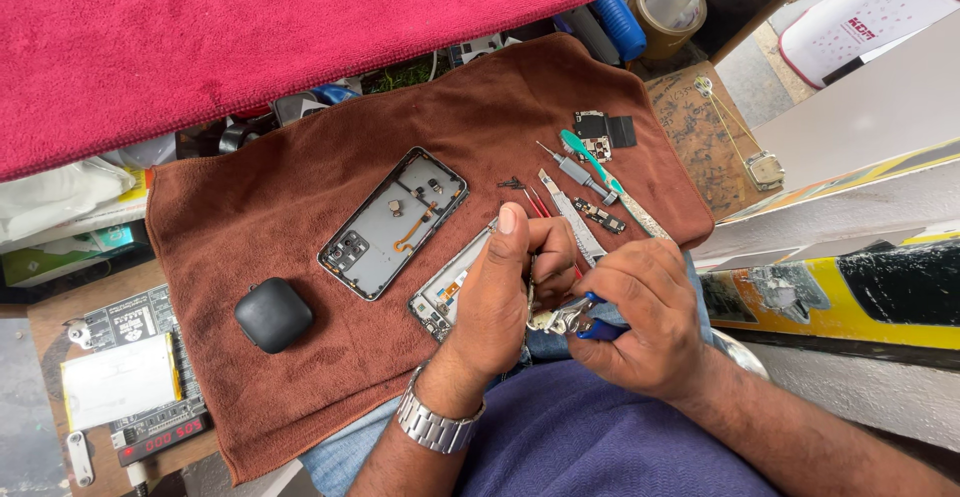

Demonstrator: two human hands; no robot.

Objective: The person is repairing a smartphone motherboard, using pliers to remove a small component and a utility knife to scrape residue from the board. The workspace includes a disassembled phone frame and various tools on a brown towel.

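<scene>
1. Over my lap, at the near edge of the brown cloth (pixel 300 197), my left hand (pixel 505 292) held the phone frame (pixel 445 292) by its edge, thumb up, fingers curled tight around it.
2. My right hand (pixel 640 322) sat just beside the left, fingers clamped on blue-handled tweezers (pixel 585 322), whose metal tips pointed at the frame.
3. Left of the frame lay the grey back cover (pixel 393 222), inner side up, tilted on the cloth, with an orange flex strip showing.
4. Near the cover, lower left, rested a dark rounded case (pixel 273 314).
5. Beyond my hands lay a small screwdriver (pixel 578 173), a green-handled tool (pixel 585 154), red-tipped picks (pixel 537 202) and a little circuit board (pixel 600 216), close together.
6. Farther back sat a black camera module piece (pixel 603 133).
7. Off the cloth's left edge, on the surface, stood a tester board (pixel 140 372) with a silver battery on it.
8. A red cloth (pixel 250 27) covered the far side.
</scene>
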